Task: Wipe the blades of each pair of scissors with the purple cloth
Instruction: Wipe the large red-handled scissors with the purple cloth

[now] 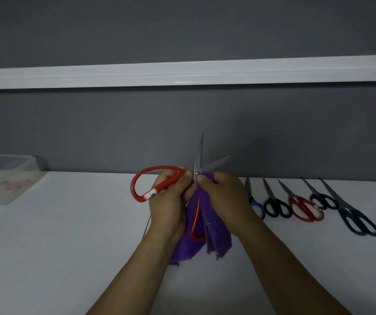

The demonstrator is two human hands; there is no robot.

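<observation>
- Purple fuzzy cloth (pixel 216 237) pinched by right hand (pixel 223 196) at pivot of big red-handled steel scissors (pixel 198 158), held above middle of white desk (pixel 69 246).
- Left hand (pixel 171 201) grips red loop, blades spread: likely exposes inner faces for wiping.
- Five more scissors (pixel 301 205) queued along desk's right back edge.

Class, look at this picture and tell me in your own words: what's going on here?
A person is cleaning scissors at a white table. Their left hand grips a handle loop of the red-handled scissors, held up with the blades spread open. Their right hand pinches the purple cloth round the base of the blades, by the pivot; the rest of the cloth hangs down. To the right, five more pairs lie in a row on the table, none in hand.
</observation>
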